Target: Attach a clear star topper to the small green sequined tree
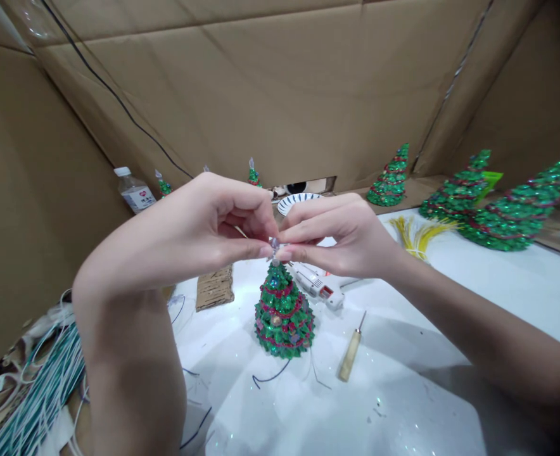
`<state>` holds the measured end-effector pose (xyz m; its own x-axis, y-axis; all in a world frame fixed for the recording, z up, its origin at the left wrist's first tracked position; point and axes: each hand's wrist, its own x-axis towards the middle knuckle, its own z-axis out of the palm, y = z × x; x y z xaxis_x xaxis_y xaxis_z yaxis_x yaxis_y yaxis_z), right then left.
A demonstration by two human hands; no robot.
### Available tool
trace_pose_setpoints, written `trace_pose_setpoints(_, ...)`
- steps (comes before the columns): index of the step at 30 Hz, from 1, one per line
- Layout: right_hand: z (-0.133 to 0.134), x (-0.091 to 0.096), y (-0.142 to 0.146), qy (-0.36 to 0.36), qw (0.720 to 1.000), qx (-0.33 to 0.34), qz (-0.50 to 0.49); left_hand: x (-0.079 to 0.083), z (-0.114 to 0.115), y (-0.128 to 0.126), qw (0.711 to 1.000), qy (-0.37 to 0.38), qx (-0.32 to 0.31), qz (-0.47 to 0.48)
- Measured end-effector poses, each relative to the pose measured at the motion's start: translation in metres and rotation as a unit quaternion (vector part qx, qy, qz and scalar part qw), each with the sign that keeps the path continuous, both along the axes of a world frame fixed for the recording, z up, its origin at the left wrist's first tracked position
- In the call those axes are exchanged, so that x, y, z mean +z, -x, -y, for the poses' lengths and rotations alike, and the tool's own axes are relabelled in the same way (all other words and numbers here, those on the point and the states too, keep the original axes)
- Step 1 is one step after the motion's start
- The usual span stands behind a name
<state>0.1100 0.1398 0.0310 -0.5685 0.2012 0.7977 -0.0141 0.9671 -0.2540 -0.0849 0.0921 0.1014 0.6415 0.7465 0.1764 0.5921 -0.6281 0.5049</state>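
Note:
A small green sequined Christmas tree (284, 316) with red garland stands upright on the white table (403, 392). Above its tip, my left hand (213, 221) and my right hand (337, 234) meet, fingers pinched together on a tiny clear bead-like topper (275, 243). Both hands are closed in a pinch right at the tree's top. What exactly the topper is stays hard to make out.
A white glue gun (318, 286) lies behind the tree, a wooden-handled awl (350, 351) to its right. Finished trees (512, 212) stand at the back right, near yellow strands (415, 234). A water bottle (134, 191), a patterned bowl (295, 201), green-white cords (42, 392) at left. Cardboard walls surround.

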Motion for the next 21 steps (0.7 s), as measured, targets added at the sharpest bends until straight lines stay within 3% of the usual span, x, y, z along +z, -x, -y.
trace_pose_setpoints(13, 0.0049, 0.0056, -0.0020, -0.035, 0.997, -0.044, 0.059, -0.0004, 0.0017, 0.0020, 0.999, 0.004, 0.031, -0.037)
trace_pose_setpoints(21, 0.0032, 0.0034, -0.0014, -0.024, 0.998, -0.033, 0.054, -0.0012, -0.0012, 0.0006, 0.999, 0.001, 0.016, -0.043)
